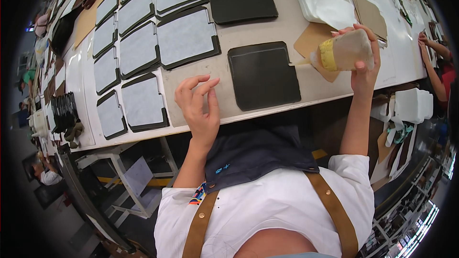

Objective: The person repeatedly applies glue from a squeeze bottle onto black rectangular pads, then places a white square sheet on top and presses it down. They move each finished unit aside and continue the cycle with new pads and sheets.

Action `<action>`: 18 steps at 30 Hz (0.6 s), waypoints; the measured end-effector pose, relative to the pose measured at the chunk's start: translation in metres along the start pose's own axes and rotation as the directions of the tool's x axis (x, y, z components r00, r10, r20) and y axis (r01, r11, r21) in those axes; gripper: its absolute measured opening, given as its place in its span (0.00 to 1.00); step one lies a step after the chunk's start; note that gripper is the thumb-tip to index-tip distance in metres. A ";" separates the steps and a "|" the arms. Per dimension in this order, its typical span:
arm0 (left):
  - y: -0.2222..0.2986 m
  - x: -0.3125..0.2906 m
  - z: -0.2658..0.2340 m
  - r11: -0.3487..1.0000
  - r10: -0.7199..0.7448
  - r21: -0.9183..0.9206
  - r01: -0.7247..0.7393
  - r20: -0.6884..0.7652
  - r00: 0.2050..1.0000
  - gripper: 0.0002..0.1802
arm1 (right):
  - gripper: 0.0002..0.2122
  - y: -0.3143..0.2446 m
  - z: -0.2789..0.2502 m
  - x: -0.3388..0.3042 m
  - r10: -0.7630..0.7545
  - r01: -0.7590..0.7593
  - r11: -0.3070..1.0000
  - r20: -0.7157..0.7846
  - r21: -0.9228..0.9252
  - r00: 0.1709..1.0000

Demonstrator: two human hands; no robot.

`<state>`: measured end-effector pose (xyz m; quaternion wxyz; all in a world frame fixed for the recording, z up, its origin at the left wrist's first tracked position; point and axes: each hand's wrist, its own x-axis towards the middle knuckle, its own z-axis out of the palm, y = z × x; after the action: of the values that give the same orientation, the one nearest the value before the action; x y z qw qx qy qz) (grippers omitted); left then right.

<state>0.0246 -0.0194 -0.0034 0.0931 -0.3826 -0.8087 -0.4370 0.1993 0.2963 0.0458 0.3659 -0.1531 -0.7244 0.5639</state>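
Note:
My right hand (pixel 366 69) is wrapped around a translucent squeeze bottle (pixel 351 52) with yellow tape near its neck. The bottle is tipped on its side, and its thin nozzle points left to the notched right edge of a black, leather-like panel (pixel 265 79). That panel lies flat on the table in front of me, with a faint line along its top edge. Left of it, my left hand (pixel 198 105) hovers with loosely curled fingers apart, holding nothing. Farther back lies a stack of similar black pieces (pixel 241 0).
Rows of black panels with pale grey sheets (pixel 186 36) cover the table's left side. Behind the bottle are a brown card (pixel 311 40), a stack of white sheets (pixel 322 5) and tan pieces (pixel 370 16). Another person's hands (pixel 425 43) are at the far right edge.

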 end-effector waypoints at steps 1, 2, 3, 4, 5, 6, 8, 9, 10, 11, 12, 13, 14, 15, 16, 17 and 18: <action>0.000 0.000 0.000 1.000 0.004 0.001 -0.004 -0.002 1.000 0.13 | 0.46 -0.001 -0.001 -0.001 -0.003 0.003 1.000 -0.003 -0.002 1.000; 0.000 0.000 0.000 1.000 0.007 0.003 -0.007 -0.004 1.000 0.13 | 0.45 -0.002 -0.002 -0.001 -0.006 0.006 1.000 -0.006 -0.005 1.000; 0.000 0.000 0.000 1.000 0.010 0.004 -0.010 -0.005 1.000 0.13 | 0.45 -0.003 -0.003 -0.002 -0.009 0.009 1.000 -0.009 -0.007 1.000; 0.000 0.000 0.000 1.000 0.013 0.008 -0.013 -0.006 1.000 0.13 | 0.45 -0.003 -0.003 -0.002 -0.013 0.013 1.000 -0.019 0.009 1.000; 0.000 0.001 0.000 1.000 0.016 0.012 -0.016 -0.006 1.000 0.13 | 0.44 -0.004 -0.004 -0.003 -0.016 0.017 1.000 -0.030 0.025 0.999; 0.000 0.001 0.000 1.000 0.018 0.016 -0.018 -0.006 1.000 0.13 | 0.44 -0.004 -0.004 -0.003 -0.020 0.021 0.999 -0.040 0.041 0.999; 0.001 0.000 0.000 1.000 0.010 0.016 -0.010 -0.006 1.000 0.13 | 0.44 -0.004 -0.005 -0.004 -0.019 0.021 0.999 -0.043 0.047 0.999; 0.001 0.000 0.000 1.000 0.005 0.016 -0.005 -0.006 1.000 0.13 | 0.44 -0.004 -0.005 -0.005 -0.018 0.020 0.999 -0.045 0.050 0.999; 0.001 0.000 0.001 1.000 0.007 0.015 -0.007 -0.007 1.000 0.14 | 0.44 -0.004 -0.006 -0.005 -0.017 0.019 0.998 -0.039 0.055 0.999; 0.000 0.000 0.001 1.000 0.009 0.014 -0.009 -0.007 1.000 0.14 | 0.44 -0.004 -0.007 -0.005 -0.015 0.017 0.998 -0.033 0.059 0.999; 0.000 0.000 0.001 1.000 0.011 0.013 -0.011 -0.007 1.000 0.14 | 0.44 -0.003 -0.008 -0.006 -0.014 0.015 0.998 -0.027 0.063 1.000; 0.000 0.000 0.000 1.000 0.010 0.023 -0.010 0.003 1.000 0.13 | 0.44 -0.003 -0.010 -0.007 -0.009 0.011 0.998 -0.028 0.066 1.000; 0.001 0.000 -0.001 0.999 0.008 0.034 -0.009 0.014 1.000 0.12 | 0.44 -0.004 -0.011 -0.009 -0.004 0.006 0.998 -0.029 0.068 1.000; 0.002 0.001 -0.001 0.999 0.007 0.044 -0.008 0.025 1.000 0.11 | 0.44 -0.004 -0.012 -0.011 0.001 0.001 0.997 -0.031 0.071 1.000; 0.002 0.001 -0.002 0.999 0.009 0.047 -0.010 0.024 1.000 0.11 | 0.44 -0.004 -0.013 -0.013 0.005 -0.003 0.997 -0.030 0.079 1.000; 0.002 0.001 -0.002 0.999 0.010 0.050 -0.011 0.024 1.000 0.11 | 0.44 -0.004 -0.014 -0.015 0.009 -0.007 0.996 -0.029 0.087 1.000; 0.002 0.000 -0.002 0.999 0.011 0.052 -0.012 0.023 1.000 0.11 | 0.45 -0.003 -0.015 -0.016 0.013 -0.010 0.995 -0.027 0.095 1.000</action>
<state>0.0257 -0.0200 -0.0006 0.0964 -0.3896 -0.8187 -0.4106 0.2216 0.2953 0.0441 0.3794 -0.1476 -0.6908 0.5976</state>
